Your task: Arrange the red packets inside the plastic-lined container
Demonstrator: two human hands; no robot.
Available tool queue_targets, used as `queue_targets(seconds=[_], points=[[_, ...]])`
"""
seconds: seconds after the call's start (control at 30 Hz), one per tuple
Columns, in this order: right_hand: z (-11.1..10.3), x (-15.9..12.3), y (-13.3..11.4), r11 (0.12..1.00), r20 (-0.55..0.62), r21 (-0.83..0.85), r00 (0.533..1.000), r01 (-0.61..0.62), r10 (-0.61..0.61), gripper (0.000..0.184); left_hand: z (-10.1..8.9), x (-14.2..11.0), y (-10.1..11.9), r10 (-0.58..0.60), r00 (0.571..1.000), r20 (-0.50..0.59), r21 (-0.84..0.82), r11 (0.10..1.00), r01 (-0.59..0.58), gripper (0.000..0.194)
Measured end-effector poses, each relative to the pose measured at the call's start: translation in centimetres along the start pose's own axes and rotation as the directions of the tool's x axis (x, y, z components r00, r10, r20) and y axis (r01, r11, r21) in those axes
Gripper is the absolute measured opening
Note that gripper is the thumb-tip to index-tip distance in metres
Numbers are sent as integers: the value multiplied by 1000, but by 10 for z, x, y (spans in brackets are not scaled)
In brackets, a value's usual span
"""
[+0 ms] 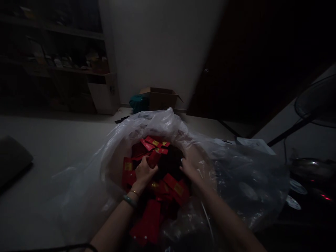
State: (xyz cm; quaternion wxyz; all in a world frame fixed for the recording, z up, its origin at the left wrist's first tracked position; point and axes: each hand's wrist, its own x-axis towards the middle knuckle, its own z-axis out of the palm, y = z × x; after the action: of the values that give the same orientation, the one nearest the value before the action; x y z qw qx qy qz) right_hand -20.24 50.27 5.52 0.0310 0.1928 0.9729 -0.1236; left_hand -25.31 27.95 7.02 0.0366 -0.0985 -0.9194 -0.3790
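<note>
My left hand (144, 172), with a bangle and a thin bracelet at the wrist, is closed around a red envelope (154, 159). Under and around it, several more red envelopes with gold print (174, 187) lie loose in a large round container lined with a clear plastic bag (168, 120). On the container's right side, my right hand (188, 168) reaches in with its fingers drawn together. What those fingers grip, if anything, is lost in the dark. Between the hands the contents look nearly black.
An open cardboard box (162, 98) and a teal bag (139, 103) stand by the wall. Shelves (78, 68) with small items are at the left, a dark door (236, 63) at the right. A fan (319, 101) stands far right. Loose plastic sheeting (246, 175) spreads rightward.
</note>
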Motion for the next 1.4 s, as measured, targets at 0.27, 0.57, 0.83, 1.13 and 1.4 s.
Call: queue_targets(seconds=[0.27, 0.57, 0.83, 1.13, 1.4], points=[[16, 9, -43, 960, 164, 142, 951, 240, -262, 63, 2, 0, -2, 25, 1000, 13, -9, 1000, -24, 44], [21, 13, -54, 932, 196, 269, 934, 242, -299, 30, 4, -1, -4, 88, 996, 5, -54, 995, -88, 45], [-14, 23, -42, 711, 148, 701, 966, 49, -212, 21, 3, -2, -4, 109, 994, 19, -56, 993, -108, 41], [-76, 27, -82, 499, 85, 864, 960, 61, -266, 23, 3, -2, -2, 103, 994, 31, -37, 994, -102, 44], [-73, 23, -93, 583, 56, 793, 932, 177, -358, 29, 4, -2, -3, 114, 993, -8, -62, 991, -114, 45]])
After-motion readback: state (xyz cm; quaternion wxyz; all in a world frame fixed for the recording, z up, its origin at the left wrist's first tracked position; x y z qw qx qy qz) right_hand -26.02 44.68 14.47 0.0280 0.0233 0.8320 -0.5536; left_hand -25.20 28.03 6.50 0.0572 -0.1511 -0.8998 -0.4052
